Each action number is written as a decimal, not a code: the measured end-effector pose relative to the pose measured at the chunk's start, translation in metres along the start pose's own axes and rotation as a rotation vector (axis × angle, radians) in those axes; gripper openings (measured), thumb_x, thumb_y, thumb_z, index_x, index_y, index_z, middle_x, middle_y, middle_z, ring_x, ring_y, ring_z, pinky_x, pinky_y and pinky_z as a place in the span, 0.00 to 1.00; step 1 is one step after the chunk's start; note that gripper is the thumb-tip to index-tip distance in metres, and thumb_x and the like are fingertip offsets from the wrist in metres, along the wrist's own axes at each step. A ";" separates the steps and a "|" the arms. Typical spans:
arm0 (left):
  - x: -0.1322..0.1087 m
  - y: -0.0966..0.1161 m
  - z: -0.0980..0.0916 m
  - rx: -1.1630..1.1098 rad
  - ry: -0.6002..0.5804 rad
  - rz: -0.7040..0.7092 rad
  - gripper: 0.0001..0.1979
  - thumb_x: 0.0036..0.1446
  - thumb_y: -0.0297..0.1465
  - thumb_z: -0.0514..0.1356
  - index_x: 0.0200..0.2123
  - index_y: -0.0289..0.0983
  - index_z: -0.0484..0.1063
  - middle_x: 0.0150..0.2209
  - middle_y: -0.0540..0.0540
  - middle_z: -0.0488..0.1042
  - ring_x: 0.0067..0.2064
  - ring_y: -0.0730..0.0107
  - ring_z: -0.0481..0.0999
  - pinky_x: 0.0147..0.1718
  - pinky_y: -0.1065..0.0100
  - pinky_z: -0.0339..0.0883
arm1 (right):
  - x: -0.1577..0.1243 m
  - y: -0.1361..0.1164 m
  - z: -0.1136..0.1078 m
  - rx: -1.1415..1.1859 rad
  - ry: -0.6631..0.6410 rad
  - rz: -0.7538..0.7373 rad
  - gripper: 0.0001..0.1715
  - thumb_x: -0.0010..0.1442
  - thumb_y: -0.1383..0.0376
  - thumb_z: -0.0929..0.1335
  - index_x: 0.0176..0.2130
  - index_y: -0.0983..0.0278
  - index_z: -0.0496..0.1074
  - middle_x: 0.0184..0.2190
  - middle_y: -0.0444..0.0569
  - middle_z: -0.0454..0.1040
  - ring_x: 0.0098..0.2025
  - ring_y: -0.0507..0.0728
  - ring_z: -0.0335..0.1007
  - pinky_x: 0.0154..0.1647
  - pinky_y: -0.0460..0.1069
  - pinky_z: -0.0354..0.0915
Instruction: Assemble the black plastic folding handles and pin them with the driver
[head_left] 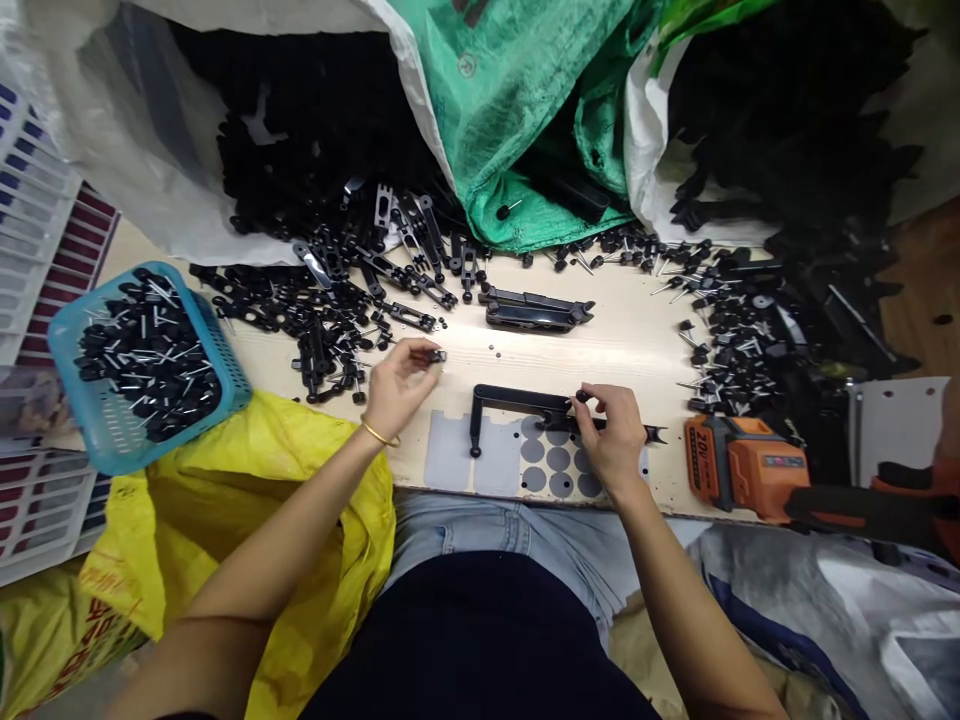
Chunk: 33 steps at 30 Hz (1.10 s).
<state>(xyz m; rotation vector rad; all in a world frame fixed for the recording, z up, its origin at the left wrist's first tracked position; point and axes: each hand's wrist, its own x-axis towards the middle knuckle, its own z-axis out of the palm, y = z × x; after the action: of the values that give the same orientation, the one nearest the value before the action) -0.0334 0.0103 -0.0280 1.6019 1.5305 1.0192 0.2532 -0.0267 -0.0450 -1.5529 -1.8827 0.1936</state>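
My left hand (pixel 403 388) is raised over the wooden tabletop, pinching a small black part (pixel 437 356) between thumb and finger. A bracelet circles that wrist. My right hand (pixel 613 432) has its thumb and finger closed at a small black knob (pixel 583 396), above an L-shaped jointed black plastic arm (pixel 517 397). Part of the arm is hidden under this hand, and a forked end shows to its right. Beneath the arm lies a grey sheet with round pads (pixel 558 458). Farther back rests a folded black arm assembly (pixel 536 312).
Loose black links (pixel 322 345) heap at the left, beside a blue basket (pixel 240 385) of knob screws. More knob screws (pixel 739 340) pile up at right, near an orange 20V battery (pixel 750 465) on a tool. A green sack (pixel 517 100) and white sacks line the back.
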 end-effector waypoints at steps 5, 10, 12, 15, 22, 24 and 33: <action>-0.019 0.016 0.037 -0.397 -0.053 -0.221 0.13 0.50 0.32 0.62 0.40 0.34 0.70 0.33 0.47 0.74 0.36 0.73 0.76 0.38 0.71 0.71 | 0.001 0.000 -0.005 -0.119 -0.009 -0.259 0.11 0.58 0.69 0.66 0.43 0.63 0.67 0.33 0.51 0.73 0.35 0.56 0.67 0.35 0.50 0.64; -0.018 0.010 0.040 -0.247 -0.053 -0.172 0.08 0.51 0.30 0.61 0.36 0.35 0.71 0.33 0.48 0.74 0.33 0.75 0.75 0.36 0.73 0.69 | 0.001 -0.008 -0.005 -0.109 -0.023 -0.381 0.11 0.57 0.73 0.66 0.41 0.62 0.67 0.33 0.50 0.72 0.33 0.54 0.68 0.32 0.48 0.65; -0.018 0.012 0.035 -0.122 -0.069 -0.081 0.06 0.52 0.28 0.60 0.36 0.35 0.72 0.33 0.48 0.75 0.33 0.75 0.74 0.36 0.73 0.69 | 0.002 -0.012 -0.003 -0.035 -0.028 -0.255 0.09 0.58 0.72 0.65 0.41 0.62 0.67 0.32 0.49 0.71 0.32 0.53 0.67 0.31 0.48 0.66; -0.018 0.018 0.029 0.078 -0.134 0.130 0.06 0.54 0.26 0.59 0.36 0.36 0.72 0.33 0.48 0.75 0.33 0.75 0.74 0.35 0.72 0.70 | 0.004 -0.016 -0.001 0.023 -0.011 -0.098 0.08 0.59 0.71 0.65 0.41 0.63 0.67 0.29 0.46 0.68 0.28 0.51 0.65 0.30 0.47 0.66; -0.007 0.012 0.017 0.436 -0.285 0.434 0.03 0.56 0.29 0.60 0.34 0.36 0.74 0.37 0.45 0.76 0.40 0.67 0.74 0.40 0.65 0.69 | -0.016 -0.005 -0.002 -0.115 -0.113 -0.275 0.20 0.59 0.68 0.66 0.52 0.64 0.65 0.43 0.56 0.70 0.45 0.58 0.67 0.42 0.51 0.68; -0.003 0.011 0.017 0.474 -0.417 0.405 0.03 0.55 0.28 0.60 0.34 0.36 0.74 0.35 0.46 0.76 0.38 0.68 0.74 0.39 0.67 0.69 | -0.025 0.002 -0.006 -0.123 -0.203 -0.302 0.29 0.59 0.67 0.66 0.58 0.64 0.59 0.48 0.58 0.69 0.49 0.60 0.65 0.48 0.54 0.66; 0.015 0.037 0.022 0.728 -0.708 0.163 0.04 0.53 0.27 0.61 0.34 0.37 0.71 0.36 0.48 0.75 0.37 0.67 0.74 0.30 0.71 0.62 | -0.034 0.023 -0.008 -0.209 -0.363 -0.396 0.39 0.62 0.71 0.59 0.67 0.64 0.38 0.36 0.53 0.69 0.38 0.58 0.61 0.37 0.52 0.60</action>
<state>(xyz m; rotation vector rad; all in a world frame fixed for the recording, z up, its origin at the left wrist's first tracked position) 0.0031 0.0233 -0.0039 2.2702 1.3179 -0.1232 0.2786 -0.0535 -0.0647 -1.2996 -2.5245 0.1065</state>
